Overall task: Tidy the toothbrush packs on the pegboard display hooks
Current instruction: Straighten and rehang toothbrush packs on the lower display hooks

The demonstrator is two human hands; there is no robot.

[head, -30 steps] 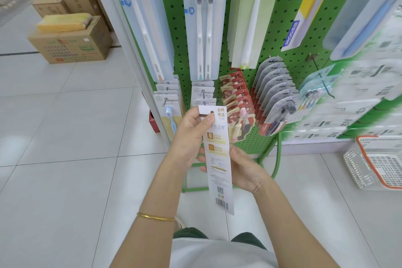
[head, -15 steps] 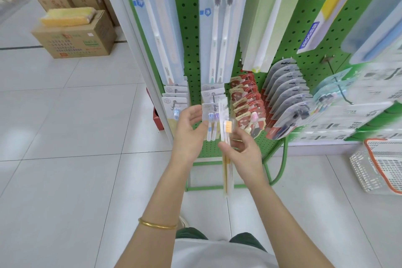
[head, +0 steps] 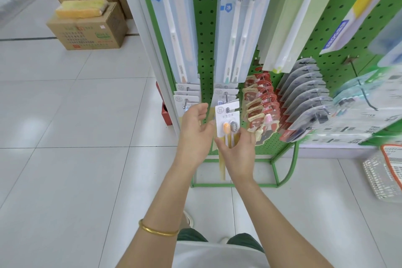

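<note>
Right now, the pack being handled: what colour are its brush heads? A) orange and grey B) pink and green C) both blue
A: the toothbrush pack, which the right hand grips near its lower part, shows one orange head beside one grey head under its white card.

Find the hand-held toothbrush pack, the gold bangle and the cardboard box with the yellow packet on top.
toothbrush pack [head: 226, 116], head view, white card above the brush heads.
gold bangle [head: 157, 232], head view, band across the left wrist.
cardboard box [head: 87, 35], head view, printed front face.
</note>
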